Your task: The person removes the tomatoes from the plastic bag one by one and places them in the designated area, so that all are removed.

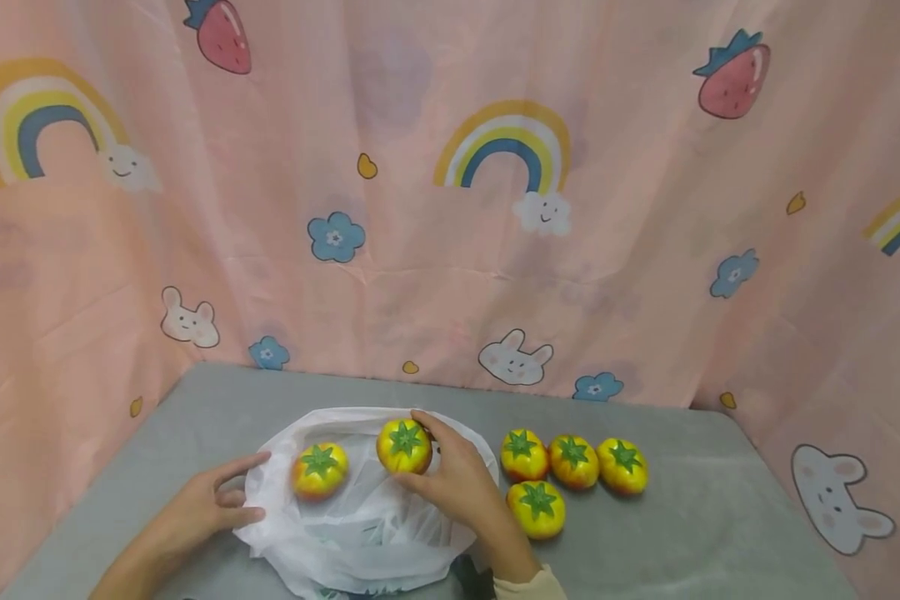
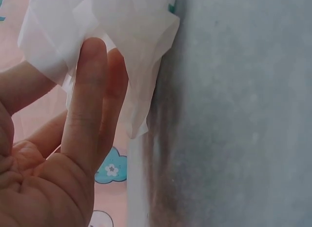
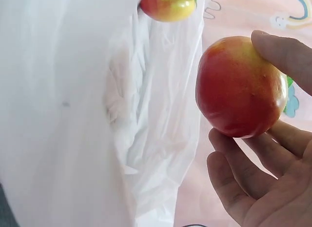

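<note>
My right hand (image 1: 457,479) held one yellow-and-red fruit (image 1: 403,446) over the spread mouth of the white plastic bag (image 1: 412,557), its thumb on the near side and fingers on the far side, pinching it around the body with the green star on top left uncovered. That seemed a sound grip: the skin looked smooth and glossy, so a hold across the widest part was safer than one near the top.

My left hand (image 1: 202,504) gripped the bag's left edge, thumb and index finger apart, with thin plastic between the digits; how tightly they pressed I could not tell. Good work here, I judged, meant drawing that edge gently outward, because such limp film could easily sag inward and catch on my knuckles.

Another fruit (image 1: 319,472) sat inside the bag toward the left, well clear of my fingers. Keeping the held one low and to its right looked best, to avoid a knock.

My right wrist passed just beside the nearest fruit (image 1: 537,510) on the grey table (image 1: 690,525), below a row of three fruits (image 1: 573,462), so a slightly raised forearm seemed wise.
</note>
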### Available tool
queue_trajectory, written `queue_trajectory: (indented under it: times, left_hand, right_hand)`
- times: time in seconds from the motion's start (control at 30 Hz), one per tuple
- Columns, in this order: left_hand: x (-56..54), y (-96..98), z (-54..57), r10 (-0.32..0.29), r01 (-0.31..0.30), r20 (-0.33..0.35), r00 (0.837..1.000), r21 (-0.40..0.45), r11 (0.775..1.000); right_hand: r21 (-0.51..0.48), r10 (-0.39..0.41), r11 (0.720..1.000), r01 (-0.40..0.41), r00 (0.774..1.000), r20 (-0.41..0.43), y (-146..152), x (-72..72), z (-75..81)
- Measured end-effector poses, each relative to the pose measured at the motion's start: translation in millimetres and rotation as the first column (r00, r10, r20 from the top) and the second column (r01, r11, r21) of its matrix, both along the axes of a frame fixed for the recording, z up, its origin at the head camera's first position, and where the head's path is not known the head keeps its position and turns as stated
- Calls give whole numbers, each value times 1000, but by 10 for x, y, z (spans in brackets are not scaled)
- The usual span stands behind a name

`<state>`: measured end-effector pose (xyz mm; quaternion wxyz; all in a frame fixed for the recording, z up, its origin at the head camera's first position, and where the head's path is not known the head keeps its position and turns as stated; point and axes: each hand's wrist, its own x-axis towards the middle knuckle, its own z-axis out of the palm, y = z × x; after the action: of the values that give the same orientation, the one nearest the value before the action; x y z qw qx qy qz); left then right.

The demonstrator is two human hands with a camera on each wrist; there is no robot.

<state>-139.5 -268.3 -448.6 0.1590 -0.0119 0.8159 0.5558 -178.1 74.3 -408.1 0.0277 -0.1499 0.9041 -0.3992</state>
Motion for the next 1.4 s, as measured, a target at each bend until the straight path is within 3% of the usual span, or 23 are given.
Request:
queue_trajectory:
  times: [0.3,0.73,1.13,1.4]
  left_hand:
    - [10,6,33,40,-40,8,999,-27,999]
    - [-15,40,80,85,-81,25,996,-120,989]
    - [-12,30,93,67,-65,16,998,-122,990]
    - [-10,38,93,69,-66,20,997,-132,989]
  right_hand:
    - [26,-2,1000,2,1000,-29,91,71,43]
    - [45,-73,996,72,997,22,269,158,78]
    - [45,-133,990,130,990,54,448,202,90]
    - [91,-185,979,183,982,22,572,230,105]
